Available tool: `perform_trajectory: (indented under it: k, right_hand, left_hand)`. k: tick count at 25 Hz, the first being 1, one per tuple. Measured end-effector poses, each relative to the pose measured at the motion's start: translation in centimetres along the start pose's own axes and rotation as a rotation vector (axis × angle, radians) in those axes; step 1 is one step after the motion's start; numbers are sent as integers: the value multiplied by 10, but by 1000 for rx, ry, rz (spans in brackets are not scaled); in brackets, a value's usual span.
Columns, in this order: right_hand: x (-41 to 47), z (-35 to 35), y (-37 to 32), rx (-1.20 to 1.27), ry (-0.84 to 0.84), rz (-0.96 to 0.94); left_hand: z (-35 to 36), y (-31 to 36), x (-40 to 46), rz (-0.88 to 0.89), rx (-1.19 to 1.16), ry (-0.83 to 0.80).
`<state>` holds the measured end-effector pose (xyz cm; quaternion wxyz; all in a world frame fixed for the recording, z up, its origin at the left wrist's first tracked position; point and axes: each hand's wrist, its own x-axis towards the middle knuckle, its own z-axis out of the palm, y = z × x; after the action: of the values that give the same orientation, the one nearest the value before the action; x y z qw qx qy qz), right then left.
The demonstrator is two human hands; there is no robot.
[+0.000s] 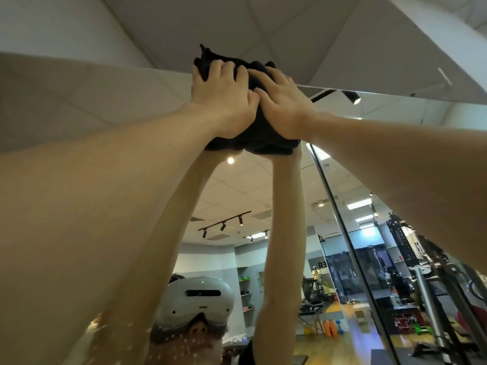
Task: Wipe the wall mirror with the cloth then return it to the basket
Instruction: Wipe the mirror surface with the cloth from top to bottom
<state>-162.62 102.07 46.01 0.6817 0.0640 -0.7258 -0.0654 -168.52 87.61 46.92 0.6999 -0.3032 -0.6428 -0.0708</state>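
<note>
Mirror glass point(263, 196), flat, glossy and seamed by a dark vertical joint toward 4 o'clock, fills most of the view; its straight top edge runs just beneath a pale matte ceiling point(237, 25) with faint panel lines. Reflected in it are a gym room with a white tiled ceiling, black track spotlights, round downlights, grey walls with shelving, a warm wood floor, dark metal weight racks at 4 o'clock, and the person wearing a smooth white headset point(197, 301) at 6 o'clock. 2 bare forearms reach up from 8 o'clock and 3 o'clock and meet at 12 o'clock. Bunched there against the glass, right at the mirror's top edge, is the cloth point(259, 138): black, soft, rumpled into folds, with a peak poking up at its upper left and a lumpy hem hanging below the wrists. The left hand point(224, 101) grips it with fingers curled into the fabric; the right hand point(283, 104) presses alongside, fingers bent over the bundle, thumbs touching.
</note>
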Motion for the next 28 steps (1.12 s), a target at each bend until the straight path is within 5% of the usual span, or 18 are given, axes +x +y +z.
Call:
perform_trajectory:
  k: [16, 28]
  right_hand:
    - [-78, -8, 21, 31, -25, -43]
    - [-87, -4, -3, 11, -37, 19]
  left_hand:
    - [-4, 56, -72, -40, -31, -35]
    - [-7, 37, -85, 4, 0, -95]
